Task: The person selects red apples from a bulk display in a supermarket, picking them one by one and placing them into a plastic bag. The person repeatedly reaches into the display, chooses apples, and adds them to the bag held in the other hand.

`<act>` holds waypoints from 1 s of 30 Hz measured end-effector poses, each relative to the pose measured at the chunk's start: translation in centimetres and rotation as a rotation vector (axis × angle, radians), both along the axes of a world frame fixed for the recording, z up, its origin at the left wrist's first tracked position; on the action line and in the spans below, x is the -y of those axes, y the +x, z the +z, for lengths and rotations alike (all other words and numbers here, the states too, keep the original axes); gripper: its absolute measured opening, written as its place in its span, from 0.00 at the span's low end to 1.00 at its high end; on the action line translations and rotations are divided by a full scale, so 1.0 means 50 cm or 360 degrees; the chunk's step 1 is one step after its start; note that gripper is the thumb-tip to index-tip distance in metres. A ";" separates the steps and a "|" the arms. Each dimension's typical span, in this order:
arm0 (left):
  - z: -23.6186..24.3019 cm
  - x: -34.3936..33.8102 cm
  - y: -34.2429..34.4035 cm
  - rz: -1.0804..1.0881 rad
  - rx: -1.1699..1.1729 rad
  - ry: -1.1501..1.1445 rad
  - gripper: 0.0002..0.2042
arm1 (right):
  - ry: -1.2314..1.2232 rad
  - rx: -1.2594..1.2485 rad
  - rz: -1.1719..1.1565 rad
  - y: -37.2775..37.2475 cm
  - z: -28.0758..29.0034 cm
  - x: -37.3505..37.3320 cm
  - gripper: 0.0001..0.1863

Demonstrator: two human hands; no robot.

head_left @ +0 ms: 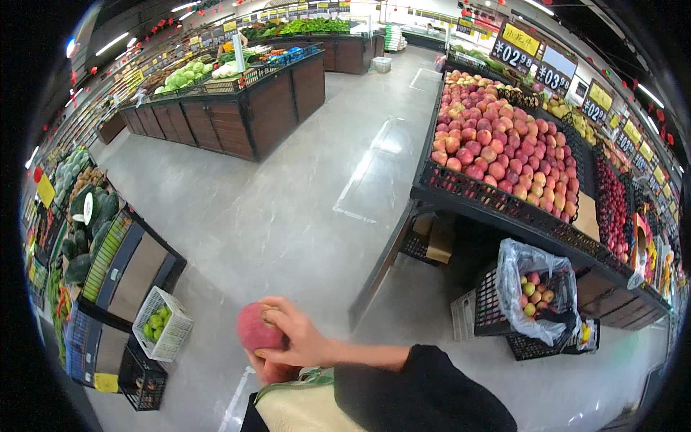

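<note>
My right hand [302, 338] reaches in from the right, fingers wrapped over a large red apple [259, 327]. Just below it, partly covered by that hand, shows another red, rounded fruit that looks like an apple [281, 372]. A small part of my left hand [253, 362] appears beside this lower fruit and seems to be closed round it; the rest is hidden. Both fruits are close in front of my body, above the floor. To the right is a black-edged display stand [497, 198] heaped with red and yellowish apples [497, 144].
Under the stand, a black crate lined with a clear plastic bag [515, 263] holds several apples. At left, a white crate [173, 338] with green produce stands beside a vegetable shelf. A dark wooden vegetable island [237, 122] is farther off. Grey floor [288, 216] runs between them.
</note>
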State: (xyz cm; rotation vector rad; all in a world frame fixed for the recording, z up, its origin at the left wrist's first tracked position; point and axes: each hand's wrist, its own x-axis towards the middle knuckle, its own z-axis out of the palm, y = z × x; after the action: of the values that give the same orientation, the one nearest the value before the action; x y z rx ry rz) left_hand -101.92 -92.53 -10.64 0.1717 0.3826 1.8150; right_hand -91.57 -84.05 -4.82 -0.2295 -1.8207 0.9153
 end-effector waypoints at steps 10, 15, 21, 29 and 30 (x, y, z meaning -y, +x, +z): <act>-0.034 -0.075 -0.248 0.0145 0.0041 -0.0087 0.34 | -0.0060 0.0060 0.0325 -0.279 -0.002 -0.097 0.30; -0.053 -0.192 -0.371 0.0161 -0.0028 -0.0156 0.34 | -0.0142 -0.0032 0.0351 -0.392 -0.033 -0.220 0.30; -0.030 -0.427 -0.495 0.0041 -0.0133 -0.0172 0.34 | -0.0231 -0.0178 0.0102 -0.484 -0.034 -0.430 0.31; -0.024 -0.769 -0.491 -0.0485 0.0055 -0.0073 0.34 | -0.0053 -0.0043 -0.0463 -0.439 0.004 -0.700 0.31; -0.024 -0.814 -0.477 -0.0563 0.0096 -0.0049 0.34 | -0.0039 -0.0016 -0.0545 -0.422 0.006 -0.731 0.31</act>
State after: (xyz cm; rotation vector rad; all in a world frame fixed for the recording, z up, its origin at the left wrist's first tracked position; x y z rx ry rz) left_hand -125.79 -51.81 -11.84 0.1524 0.3156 1.4614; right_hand -112.67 -47.50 -4.54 -0.5334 -1.6939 0.6949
